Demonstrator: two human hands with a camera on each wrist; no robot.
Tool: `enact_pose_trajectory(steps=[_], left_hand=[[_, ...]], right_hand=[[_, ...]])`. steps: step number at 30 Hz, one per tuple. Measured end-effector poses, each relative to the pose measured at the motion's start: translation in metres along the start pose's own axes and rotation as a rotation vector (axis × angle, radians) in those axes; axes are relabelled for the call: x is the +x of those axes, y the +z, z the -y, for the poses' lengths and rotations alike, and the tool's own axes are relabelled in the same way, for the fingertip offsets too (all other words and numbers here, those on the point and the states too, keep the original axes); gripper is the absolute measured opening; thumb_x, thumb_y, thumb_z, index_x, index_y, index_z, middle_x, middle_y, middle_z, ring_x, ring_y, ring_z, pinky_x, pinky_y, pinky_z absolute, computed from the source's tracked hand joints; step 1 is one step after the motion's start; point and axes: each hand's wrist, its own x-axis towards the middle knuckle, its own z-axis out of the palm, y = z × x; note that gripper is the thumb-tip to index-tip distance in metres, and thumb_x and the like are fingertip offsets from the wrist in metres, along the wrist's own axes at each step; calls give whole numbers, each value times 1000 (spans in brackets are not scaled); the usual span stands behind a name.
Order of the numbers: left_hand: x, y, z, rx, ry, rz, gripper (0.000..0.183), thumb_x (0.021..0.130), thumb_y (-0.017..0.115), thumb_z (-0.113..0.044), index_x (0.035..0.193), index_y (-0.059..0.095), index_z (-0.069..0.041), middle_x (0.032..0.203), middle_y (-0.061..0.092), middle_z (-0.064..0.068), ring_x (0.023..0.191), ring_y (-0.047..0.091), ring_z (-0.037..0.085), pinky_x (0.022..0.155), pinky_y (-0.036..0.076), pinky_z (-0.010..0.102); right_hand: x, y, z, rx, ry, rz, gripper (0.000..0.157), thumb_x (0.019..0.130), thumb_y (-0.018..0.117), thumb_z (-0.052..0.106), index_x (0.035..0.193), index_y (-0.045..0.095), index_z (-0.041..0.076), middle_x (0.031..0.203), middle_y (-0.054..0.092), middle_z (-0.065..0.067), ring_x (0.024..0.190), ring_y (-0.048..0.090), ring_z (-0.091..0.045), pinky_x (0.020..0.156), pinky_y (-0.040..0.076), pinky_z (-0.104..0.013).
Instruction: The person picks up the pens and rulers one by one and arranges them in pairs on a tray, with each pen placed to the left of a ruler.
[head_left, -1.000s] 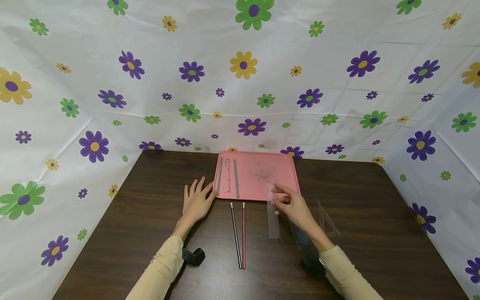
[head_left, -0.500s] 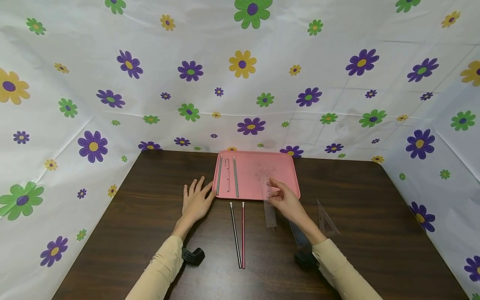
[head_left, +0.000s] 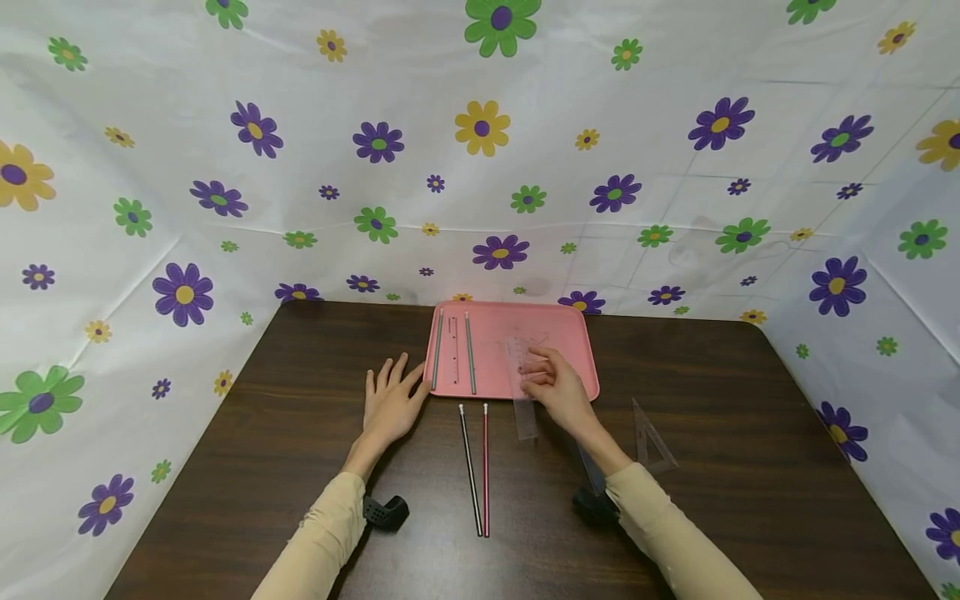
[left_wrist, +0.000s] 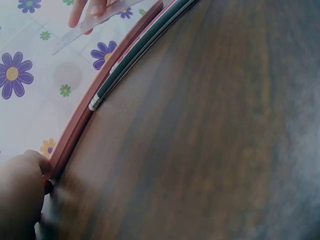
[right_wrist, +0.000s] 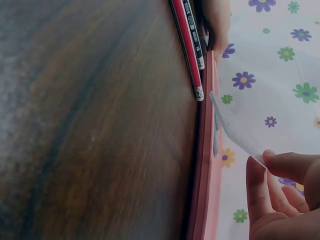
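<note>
Head view: clear ruler point(head_left: 516, 367) swings in over the pink tray point(head_left: 566, 329)

Starting at the left of the surface point(head_left: 720, 400), the left hand point(head_left: 392, 410) lies with its fingers spread and its thumb against the tray's near left corner. It hasn't shifted in the last second; I'd guess it is steadying the tray.

Inside the tray's left part lie a green pencil point(head_left: 437, 350), a narrow marked strip point(head_left: 453, 350), perhaps another ruler, and a second green pencil point(head_left: 471, 354), roughly in line with one another. None of them has stirred.

In front of the tray, a dark pencil point(head_left: 471, 471) and a red pencil point(head_left: 486, 471) lie side by side on the surface, white ends towards the tray.

What has changed is just right of these. The right hand point(head_left: 558, 385) pinches the clear ruler between thumb and fingers and has carried it leftwards and away from the person. Its far part is now over the bare middle of the tray, while its near end juts past the front rim. Both wrist views show it raised and tilted. I'd judge the transfer well along, but the ruler isn't laid down.

Farther right, a bluish flat piece point(head_left: 590, 468) shows partly under the right forearm, and a clear triangle point(head_left: 660, 450) lies beyond, untouched.
</note>
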Motion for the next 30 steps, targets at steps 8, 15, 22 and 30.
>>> enact_pose_trajectory(steps=[8,15,22,30], left_hand=[[-1,-1,-1,-6,-5,-4,52,105,38,-50,151,45,-26,165,23,10,154,9,35,121,-7,61],[-1,0,-1,-4,-2,-4,52,105,38,-50,151,45,-26,165,23,10,154,9,35,120,-6,62],[-1,1,3,-6,-1,-12,53,105,36,-51,151,45,-27,165,24,9,154,10,35,120,-6,62],[-1,3,2,-1,1,-20,52,105,38,-50,151,45,-27,165,24,9,154,10,35,121,-6,61]], right_hand=[[8,4,-2,35,16,-18,44,87,71,-4,129,59,-1,109,67,-26,90,71,-31,66,62,-32],[16,7,-4,22,45,-38,45,88,72,1,131,60,1,110,68,-23,87,71,-20,68,61,-29],[33,12,-6,-31,47,-73,44,89,72,3,132,62,2,110,70,-20,89,71,-23,70,61,-28],[45,18,-4,-42,63,-37,48,90,69,1,136,57,-4,119,68,-25,98,71,-33,76,61,-33]])
